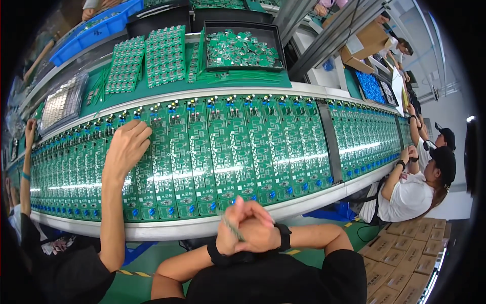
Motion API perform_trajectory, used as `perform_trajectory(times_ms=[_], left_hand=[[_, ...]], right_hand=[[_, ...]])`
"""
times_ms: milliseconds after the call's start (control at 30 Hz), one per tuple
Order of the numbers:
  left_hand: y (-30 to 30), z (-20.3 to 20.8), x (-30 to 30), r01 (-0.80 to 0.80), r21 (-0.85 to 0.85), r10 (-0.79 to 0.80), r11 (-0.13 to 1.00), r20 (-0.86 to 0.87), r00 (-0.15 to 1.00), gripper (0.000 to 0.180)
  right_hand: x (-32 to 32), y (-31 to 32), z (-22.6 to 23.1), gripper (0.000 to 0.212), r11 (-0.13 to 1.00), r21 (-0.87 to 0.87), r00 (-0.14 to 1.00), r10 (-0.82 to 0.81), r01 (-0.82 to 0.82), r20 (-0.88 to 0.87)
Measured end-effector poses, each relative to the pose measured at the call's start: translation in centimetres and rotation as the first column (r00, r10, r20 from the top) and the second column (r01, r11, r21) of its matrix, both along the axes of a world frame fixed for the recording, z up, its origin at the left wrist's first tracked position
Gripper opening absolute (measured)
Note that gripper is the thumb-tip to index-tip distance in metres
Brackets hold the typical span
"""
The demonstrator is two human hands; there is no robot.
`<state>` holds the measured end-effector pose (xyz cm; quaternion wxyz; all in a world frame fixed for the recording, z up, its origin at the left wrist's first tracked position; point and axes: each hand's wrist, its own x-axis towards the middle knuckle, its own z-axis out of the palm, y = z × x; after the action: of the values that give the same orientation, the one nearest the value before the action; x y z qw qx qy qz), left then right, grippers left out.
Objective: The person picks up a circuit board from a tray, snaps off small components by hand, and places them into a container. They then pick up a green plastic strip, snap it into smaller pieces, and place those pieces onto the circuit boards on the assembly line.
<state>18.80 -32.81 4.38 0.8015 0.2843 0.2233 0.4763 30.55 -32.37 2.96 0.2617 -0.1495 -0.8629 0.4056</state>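
My left hand [227, 235] and my right hand [259, 234] are together in front of my chest, just at the near rail of the line. Both have curled, closed fingers that overlap, and a black band circles each wrist. A thin pale-green strip [232, 228] lies across my left hand; whether it is held or worn I cannot tell. Whatever lies between the palms is hidden. Beyond them, long green circuit boards [223, 152] stand side by side in a row, with blue parts at the near end and small black, yellow and white parts at the far end.
At left, a co-worker's hand [129, 144] reaches over the boards. Behind the line are a black tray [281, 63] of small green boards, board panels [166, 55], a clear tray [63, 104] and a blue bin [96, 34]. Co-workers [415, 187] and cartons [405, 258] are at right.
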Motion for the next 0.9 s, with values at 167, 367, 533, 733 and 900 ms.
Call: perform_trajectory(times_ms=[167,367,533,733,900], left_hand=[[3.2,3.0,0.1,-0.363,-0.022,0.351,0.932,-0.201,0.914,0.066],[5.4,2.4,-2.5,-0.24,0.121,0.265,0.963,-0.572,0.776,0.034],[5.3,1.7,-0.9,-0.369,0.128,0.389,0.92,-0.395,0.832,0.017],[6.2,2.8,-2.5,-0.329,0.084,0.338,0.941,-0.33,0.881,0.012],[6.2,2.9,-2.8,-0.245,0.047,0.248,0.968,-0.293,0.923,0.012]], right_hand=[[2.1,3.0,1.2,0.023,0.85,-0.433,0.945,-0.327,0.3,0.012],[4.0,6.7,3.5,0.026,0.94,-0.337,0.951,0.058,0.05,0.304],[2.2,7.0,5.2,0.025,0.783,-0.461,0.908,-0.366,0.418,0.202],[2.3,7.0,5.6,0.027,0.535,-0.811,0.956,-0.279,0.237,0.095],[1.8,7.7,6.1,0.031,0.713,-0.629,0.948,-0.287,0.31,0.141]])
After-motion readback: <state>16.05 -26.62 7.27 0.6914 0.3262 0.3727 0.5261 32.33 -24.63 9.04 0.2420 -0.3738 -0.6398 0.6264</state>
